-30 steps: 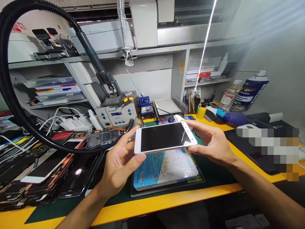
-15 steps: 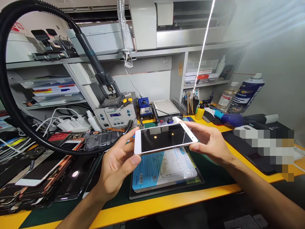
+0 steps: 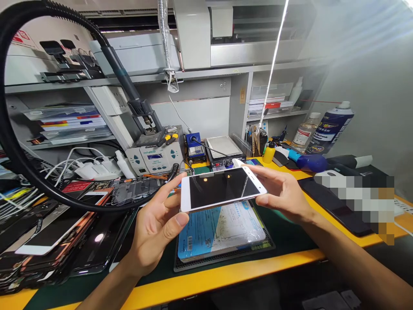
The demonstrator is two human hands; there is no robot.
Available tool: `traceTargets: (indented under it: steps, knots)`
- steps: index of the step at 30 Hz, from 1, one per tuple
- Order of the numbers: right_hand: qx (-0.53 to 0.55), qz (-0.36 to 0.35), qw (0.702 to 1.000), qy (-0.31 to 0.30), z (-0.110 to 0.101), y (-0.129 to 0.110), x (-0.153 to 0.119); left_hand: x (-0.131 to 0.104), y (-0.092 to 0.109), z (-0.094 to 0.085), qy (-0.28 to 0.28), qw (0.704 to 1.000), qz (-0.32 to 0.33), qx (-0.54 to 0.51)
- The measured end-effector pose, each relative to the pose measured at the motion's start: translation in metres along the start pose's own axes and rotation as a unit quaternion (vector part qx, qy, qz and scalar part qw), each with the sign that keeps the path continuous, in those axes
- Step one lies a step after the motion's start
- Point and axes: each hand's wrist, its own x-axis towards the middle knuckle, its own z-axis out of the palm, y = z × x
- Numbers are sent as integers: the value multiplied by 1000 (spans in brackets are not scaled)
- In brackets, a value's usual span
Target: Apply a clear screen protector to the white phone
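A white-framed smartphone (image 3: 219,188) with a dark, reflecting screen is held level above the bench, its face tilted towards me. My left hand (image 3: 158,224) is closed on its left end, thumb at the near corner and fingers at the far edge. On the right end, my right hand (image 3: 284,191) grips it with the thumb at the near corner and the fingers behind. Below the phone lies a blue and white flat package (image 3: 222,234) on a black perforated pad (image 3: 269,254). The phone's back is hidden.
Piled phones and phone parts (image 3: 61,224) cover the left side, under a looping black hose (image 3: 6,129). A rework station (image 3: 153,159) stands behind. At right are a spray can (image 3: 332,127), a clear bottle (image 3: 306,133) and a yellow bottle (image 3: 269,153). The bench's yellow front edge (image 3: 219,277) runs nearest me.
The whole scene has shifted slightly left in view. Both hands keep their hold on the smartphone, whose screen faces me a little more, with its reflections moved.
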Motion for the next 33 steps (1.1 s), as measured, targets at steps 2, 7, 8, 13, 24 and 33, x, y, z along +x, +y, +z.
traceTargets:
  steps: [2, 7, 8, 13, 24, 33]
  knots:
    - [4, -5, 1000, -5, -1, 0, 0, 0, 0, 0, 2, 1000, -2, -3]
    - [3, -2, 1000, -12, -2, 0, 0, -1, 0, 1, 9, 1000, -3, -15]
    - [2, 0, 1000, -13, -2, 1, 0, -1, 0, 2, 10, 1000, -2, -17]
    - [2, 0, 1000, -19, -2, 3, 0, -1, 0, 2, 11, 1000, 4, -24]
    - [9, 6, 1000, -27, -2, 2, 0, -1, -1, 2, 1, 999, 14, -38]
    - [33, 16, 999, -40, -1, 1, 1, 2, -8, -8, -42, 998, 37, -16]
